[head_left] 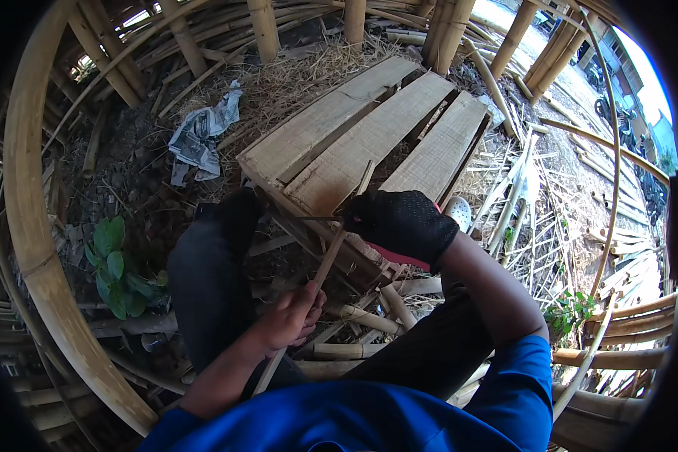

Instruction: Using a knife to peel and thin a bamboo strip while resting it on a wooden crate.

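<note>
Blue shirt [339, 418], left hand [288, 316] curled round bamboo strip [328, 262], right hand [407, 224] clutching blade [316, 218], slatted platform [369, 129], bamboo posts [264, 30], straw [309, 89]

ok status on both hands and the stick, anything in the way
Left hand gripping stick; gloved right hand closed farther up, thin dark tool jutting leftward. Stick slanted, far end over slatted wooden platform. Nothing visibly blocking either hand.

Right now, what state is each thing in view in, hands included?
Left hand: bare, closed around the bamboo strip.
Right hand: black-gloved, closed; grip partly hidden.
Bamboo strip: slanting, upper end over the slatted wooden platform.
Thin dark tool: at the right hand, extending leftward.
Slatted wooden platform: gaps between boards.
Printed paper: crumpled, on the ground.
Plant: green, leafy.
</note>
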A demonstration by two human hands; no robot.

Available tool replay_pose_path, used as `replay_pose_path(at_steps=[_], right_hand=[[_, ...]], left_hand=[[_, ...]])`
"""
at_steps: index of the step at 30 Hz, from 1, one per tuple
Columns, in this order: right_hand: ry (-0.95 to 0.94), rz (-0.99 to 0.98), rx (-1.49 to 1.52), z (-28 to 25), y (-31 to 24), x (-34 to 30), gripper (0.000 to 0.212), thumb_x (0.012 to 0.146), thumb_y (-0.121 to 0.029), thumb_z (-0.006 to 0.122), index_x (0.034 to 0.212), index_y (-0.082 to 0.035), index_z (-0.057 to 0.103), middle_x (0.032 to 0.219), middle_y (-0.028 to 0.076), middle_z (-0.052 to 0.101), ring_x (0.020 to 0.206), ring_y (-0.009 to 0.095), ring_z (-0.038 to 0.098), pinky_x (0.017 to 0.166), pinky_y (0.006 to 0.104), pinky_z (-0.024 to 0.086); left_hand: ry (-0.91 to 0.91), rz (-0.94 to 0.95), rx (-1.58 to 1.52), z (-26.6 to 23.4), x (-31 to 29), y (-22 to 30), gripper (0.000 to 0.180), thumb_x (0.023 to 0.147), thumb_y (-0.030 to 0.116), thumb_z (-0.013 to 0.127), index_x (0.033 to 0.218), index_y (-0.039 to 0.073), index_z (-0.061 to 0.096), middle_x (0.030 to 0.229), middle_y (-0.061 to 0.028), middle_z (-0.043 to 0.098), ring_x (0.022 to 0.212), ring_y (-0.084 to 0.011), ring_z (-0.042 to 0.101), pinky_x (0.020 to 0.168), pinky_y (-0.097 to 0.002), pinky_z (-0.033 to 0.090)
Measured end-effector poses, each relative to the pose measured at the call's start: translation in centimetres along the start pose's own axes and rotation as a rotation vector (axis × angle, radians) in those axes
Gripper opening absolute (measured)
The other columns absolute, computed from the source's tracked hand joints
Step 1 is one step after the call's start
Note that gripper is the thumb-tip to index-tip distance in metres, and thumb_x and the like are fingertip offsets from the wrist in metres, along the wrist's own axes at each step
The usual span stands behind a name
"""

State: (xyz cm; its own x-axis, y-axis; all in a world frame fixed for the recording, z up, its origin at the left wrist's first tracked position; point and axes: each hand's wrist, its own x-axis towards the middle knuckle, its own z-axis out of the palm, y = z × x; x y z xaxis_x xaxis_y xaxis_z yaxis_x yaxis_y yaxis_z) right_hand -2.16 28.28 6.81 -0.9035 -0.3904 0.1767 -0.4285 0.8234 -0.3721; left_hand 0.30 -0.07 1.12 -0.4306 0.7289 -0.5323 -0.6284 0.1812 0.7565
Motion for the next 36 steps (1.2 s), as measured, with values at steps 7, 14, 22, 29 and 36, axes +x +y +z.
replay_pose_path(at_steps=[7,14,22,29,36], right_hand=[[-0.213,0.249,-0.188,-1.2,-4.5,-0.3,0.051,0.102,-0.051,0.056,0.085,-0.007,0.075,0.080,0.015,0.072,0.074,0.035,0.073,0.066,0.0456,0.058],[-0.194,0.312,-0.238,0.5,-5.0,0.0,0.059,0.103,-0.056,0.050,0.078,-0.009,0.076,0.066,0.013,0.068,0.062,0.036,0.071,0.057,0.0451,0.055],[-0.084,0.258,-0.255,2.8,-7.5,-1.0,0.059,0.106,-0.051,0.044,0.072,-0.013,0.073,0.069,0.010,0.071,0.065,0.032,0.072,0.054,0.0456,0.053],[-0.004,0.218,-0.230,4.4,-6.1,-1.2,0.051,0.105,-0.048,0.049,0.077,-0.016,0.075,0.061,0.007,0.067,0.054,0.030,0.068,0.047,0.0439,0.051],[-0.113,0.370,-0.272,2.3,-5.6,0.3,0.061,0.107,-0.052,0.039,0.074,-0.016,0.075,0.066,0.008,0.071,0.061,0.031,0.071,0.055,0.0452,0.054]], left_hand=[[0.069,0.012,0.043,0.2,0.3,-0.5,0.043,0.114,0.049,0.034,0.098,0.012,0.050,0.066,0.0086,0.035,0.051,-0.0017,0.029,0.046,-0.0224,0.025],[0.417,0.363,0.752,1.8,0.4,-1.2,0.033,0.110,0.027,0.048,0.101,-0.003,0.060,0.073,-0.0238,0.064,0.069,-0.0407,0.065,0.065,-0.0483,0.048],[0.464,0.597,0.931,2.2,0.7,-2.0,0.026,0.108,0.019,0.048,0.102,-0.005,0.055,0.072,-0.0304,0.063,0.069,-0.0503,0.064,0.060,-0.0565,0.048],[0.450,0.459,0.906,2.2,0.3,-2.0,0.029,0.109,0.021,0.049,0.108,-0.006,0.059,0.091,-0.0331,0.066,0.088,-0.0532,0.064,0.074,-0.0558,0.049],[0.456,0.560,0.892,2.2,0.4,-2.0,0.031,0.110,0.024,0.046,0.098,-0.004,0.054,0.073,-0.0305,0.062,0.071,-0.0514,0.063,0.062,-0.0565,0.048]])
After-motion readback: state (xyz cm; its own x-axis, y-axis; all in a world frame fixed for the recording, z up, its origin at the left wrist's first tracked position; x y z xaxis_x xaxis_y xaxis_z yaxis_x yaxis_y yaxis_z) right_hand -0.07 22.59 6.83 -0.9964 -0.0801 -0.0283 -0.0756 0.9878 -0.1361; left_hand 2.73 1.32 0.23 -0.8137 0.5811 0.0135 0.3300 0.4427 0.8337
